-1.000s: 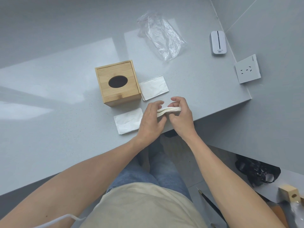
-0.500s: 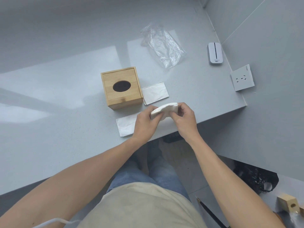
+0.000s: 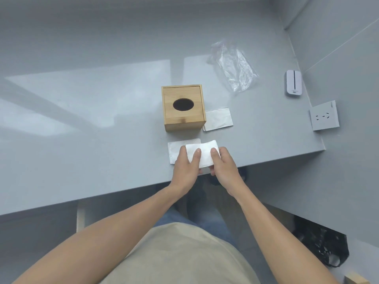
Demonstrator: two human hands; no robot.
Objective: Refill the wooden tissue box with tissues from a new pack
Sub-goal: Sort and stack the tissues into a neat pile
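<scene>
A wooden tissue box (image 3: 183, 108) with a dark oval hole in its top stands on the grey table (image 3: 102, 156). Below it, near the table's front edge, I hold a white stack of tissues (image 3: 203, 154) flat side up in both hands. My left hand (image 3: 185, 168) grips its left end with the thumb on top. My right hand (image 3: 222, 166) grips its right end the same way. A second tissue pile (image 3: 174, 150) lies on the table partly under the held stack. A third tissue pile (image 3: 218, 119) lies just right of the box.
A crumpled clear plastic wrapper (image 3: 233, 67) lies behind the box to the right. A small white device (image 3: 293, 83) and a wall socket (image 3: 324, 115) sit at the right edge by the wall. A black bag (image 3: 322, 249) lies on the floor at lower right.
The held stack has turned from edge-on to flat side up, with both thumbs now on top. The camera has shifted, so the box and table appear further right and lower.
</scene>
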